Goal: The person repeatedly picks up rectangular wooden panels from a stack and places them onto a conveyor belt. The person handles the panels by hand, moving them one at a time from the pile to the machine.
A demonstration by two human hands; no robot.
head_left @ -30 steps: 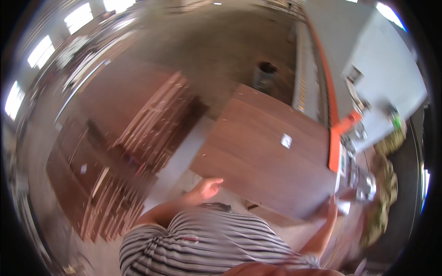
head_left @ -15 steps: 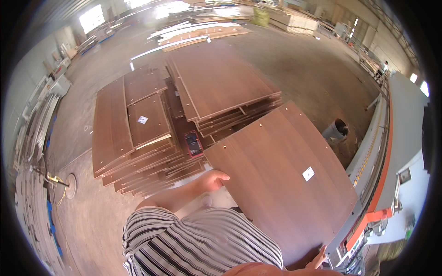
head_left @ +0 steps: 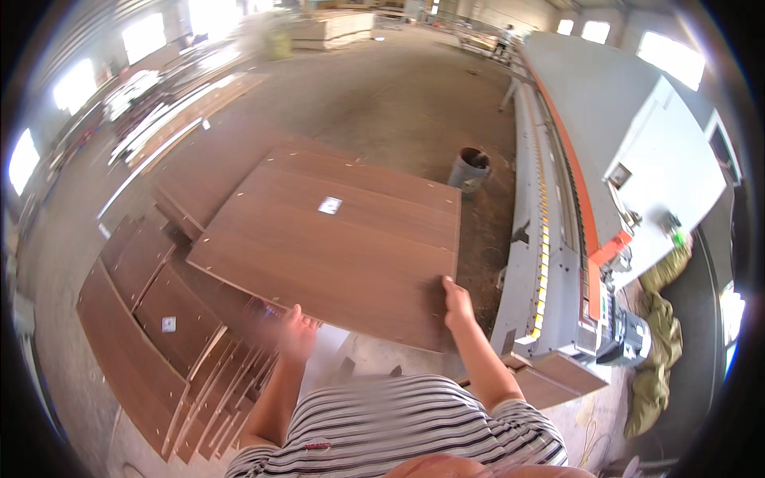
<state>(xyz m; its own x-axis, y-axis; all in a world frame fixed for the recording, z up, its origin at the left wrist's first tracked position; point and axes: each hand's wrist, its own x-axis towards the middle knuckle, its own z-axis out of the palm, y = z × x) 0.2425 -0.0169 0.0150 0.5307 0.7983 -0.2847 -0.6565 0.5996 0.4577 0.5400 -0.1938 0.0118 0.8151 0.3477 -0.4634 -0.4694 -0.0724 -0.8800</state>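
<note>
A large brown wooden panel [head_left: 335, 255] with a white label and small holes along its edges lies across the middle of the head view, held by both hands. My left hand [head_left: 297, 331], blurred, grips its near edge towards the left. My right hand [head_left: 457, 303] is closed on the right end, close to the near corner. Beneath and behind the panel is a stack of similar brown panels [head_left: 227, 155], partly covered by it. Nearer on the left stands another stack of brown panels [head_left: 131, 350], one of them bearing a white label.
To the right runs a long grey machine [head_left: 522, 215] with an orange strip and a yellow-marked rail. A grey bin [head_left: 468, 170] stands on the floor beyond the panel. Olive sacks [head_left: 651, 390] lie beyond the machine's near end. Boards [head_left: 179, 119] are piled far left.
My view has swung to the right. The panel has turned and moved from my right side over the rear stack, with both hands on it. My right hand has come forward from the lower edge.
</note>
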